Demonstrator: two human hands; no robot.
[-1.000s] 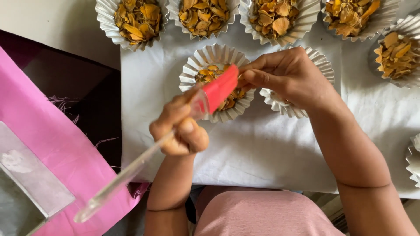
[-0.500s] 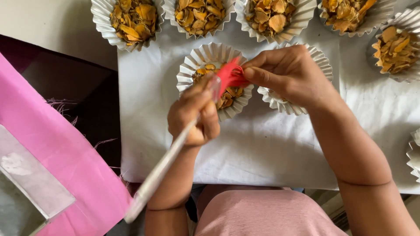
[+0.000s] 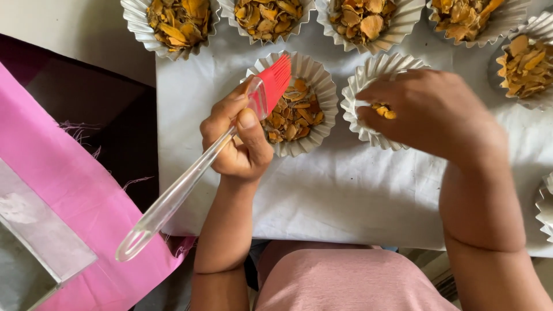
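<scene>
Two hands: both over a white cloth (image 3: 345,196), each busy at its own fluted paper cup.
Brush: a pastry brush (image 3: 224,144) with red bristles and a clear handle; bristles lie over the near rim of the middle cup (image 3: 314,80), just past the left fingertips; the handle runs back below the fist toward the pink cloth (image 3: 75,201).
Left hand: the left hand (image 3: 236,138) is curled shut around the brush handle just behind the bristles, thumb pressed along the top.
Middle cup: white paper, holding orange-brown dried flakes (image 3: 294,112), directly beyond the left knuckles.
Right hand: the right hand (image 3: 432,112) hovers palm down over the neighbouring cup (image 3: 368,75), fingertips pinched together on a few orange flakes (image 3: 383,110).
Neighbouring cup: just beside the middle cup; most of its inside is hidden under the right fingers.
Far row: four filled cups (image 3: 271,17) beyond both sets of fingers, along the cloth's far edge.
Right side: another filled cup (image 3: 527,63) past the right knuckles; a cup rim (image 3: 544,207) by the right forearm.
Left side: pink cloth over a dark surface (image 3: 86,103), well apart from the left fist.
Near edge: pink garment (image 3: 345,282) between the forearms.
</scene>
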